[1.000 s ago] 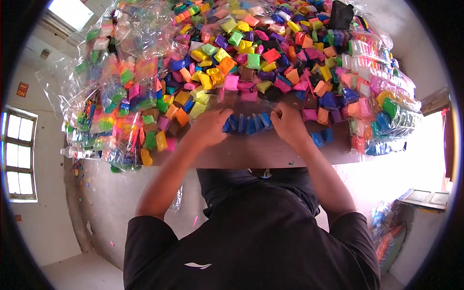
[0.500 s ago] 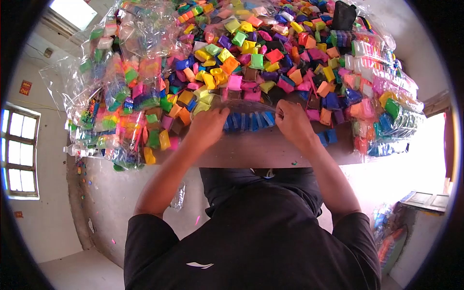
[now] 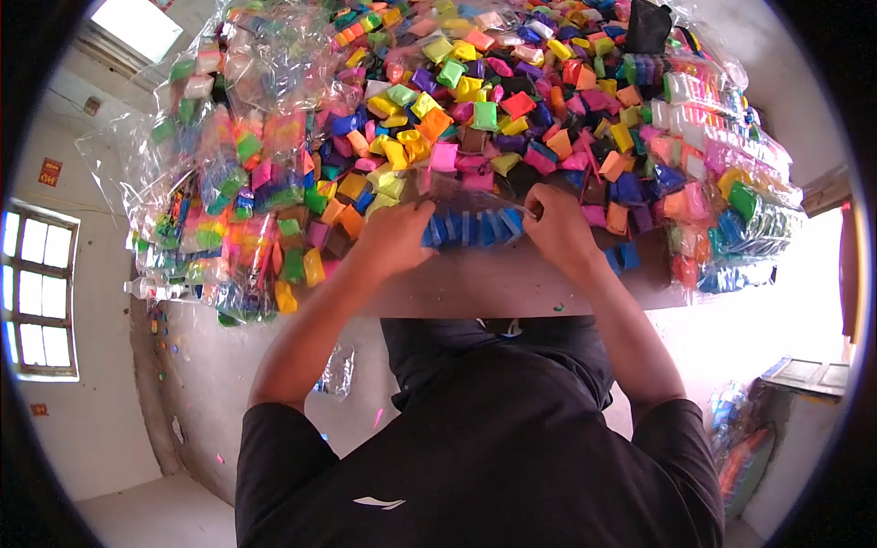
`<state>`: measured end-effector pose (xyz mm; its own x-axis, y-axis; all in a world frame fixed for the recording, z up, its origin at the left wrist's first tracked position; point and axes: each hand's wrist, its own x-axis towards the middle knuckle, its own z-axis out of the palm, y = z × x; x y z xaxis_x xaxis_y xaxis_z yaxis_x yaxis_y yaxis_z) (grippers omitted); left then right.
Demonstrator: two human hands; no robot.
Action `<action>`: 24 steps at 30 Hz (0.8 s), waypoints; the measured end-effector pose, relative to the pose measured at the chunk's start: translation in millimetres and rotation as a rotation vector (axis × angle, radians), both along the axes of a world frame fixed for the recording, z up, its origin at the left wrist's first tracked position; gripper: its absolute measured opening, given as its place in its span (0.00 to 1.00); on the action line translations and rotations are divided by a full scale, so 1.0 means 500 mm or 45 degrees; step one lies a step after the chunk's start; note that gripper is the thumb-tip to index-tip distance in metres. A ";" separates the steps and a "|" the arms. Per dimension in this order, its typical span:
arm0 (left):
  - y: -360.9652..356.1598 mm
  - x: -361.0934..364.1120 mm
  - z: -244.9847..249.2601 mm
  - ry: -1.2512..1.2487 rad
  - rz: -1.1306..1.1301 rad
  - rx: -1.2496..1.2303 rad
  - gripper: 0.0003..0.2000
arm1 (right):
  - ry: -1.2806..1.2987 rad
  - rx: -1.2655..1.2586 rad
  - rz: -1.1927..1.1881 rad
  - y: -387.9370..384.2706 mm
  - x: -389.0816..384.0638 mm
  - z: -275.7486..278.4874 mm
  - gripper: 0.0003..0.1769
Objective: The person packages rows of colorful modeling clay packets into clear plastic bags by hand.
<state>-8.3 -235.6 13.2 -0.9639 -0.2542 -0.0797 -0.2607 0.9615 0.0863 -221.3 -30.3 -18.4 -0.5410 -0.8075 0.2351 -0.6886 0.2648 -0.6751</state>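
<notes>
A clear plastic bag (image 3: 466, 196) lies at the front of the table, with a row of blue packets (image 3: 470, 228) showing side by side in it. My left hand (image 3: 395, 236) is closed at the bag's left end, its fingertips beside the blue packets. At the other end, my right hand (image 3: 555, 222) pinches the bag's edge between thumb and finger. Some more blue packets (image 3: 625, 257) lie to the right of my right wrist. Just beyond the bag sit loose pink packets (image 3: 443, 157) and yellow packets (image 3: 388, 183).
A large heap of small colored packets (image 3: 484, 114) covers most of the table (image 3: 512, 283). Filled clear bags (image 3: 260, 155) are piled at the left, and more bags (image 3: 731, 201) at the right. A black pouch (image 3: 649, 29) lies at the far right.
My right hand has risen slightly with the bag's edge in its pinch. My left hand stays nearly in place. The camera view has shifted a little.
</notes>
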 end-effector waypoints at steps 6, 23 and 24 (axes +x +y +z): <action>0.000 -0.015 -0.023 0.045 0.006 0.020 0.25 | -0.172 0.029 -0.057 0.003 0.004 -0.006 0.09; 0.049 -0.084 -0.040 0.236 -0.210 0.172 0.31 | -0.121 0.293 -0.039 0.007 -0.005 -0.003 0.11; 0.047 -0.088 -0.045 0.238 -0.216 0.172 0.31 | -0.119 0.293 -0.046 0.006 -0.005 0.003 0.11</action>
<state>-52.3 -212.2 -9.1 -0.9929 -0.0870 0.0812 -0.0644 0.9665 0.2483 -223.7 -27.4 -16.6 -0.5814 -0.8136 -0.0051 -0.6133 0.4423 -0.6544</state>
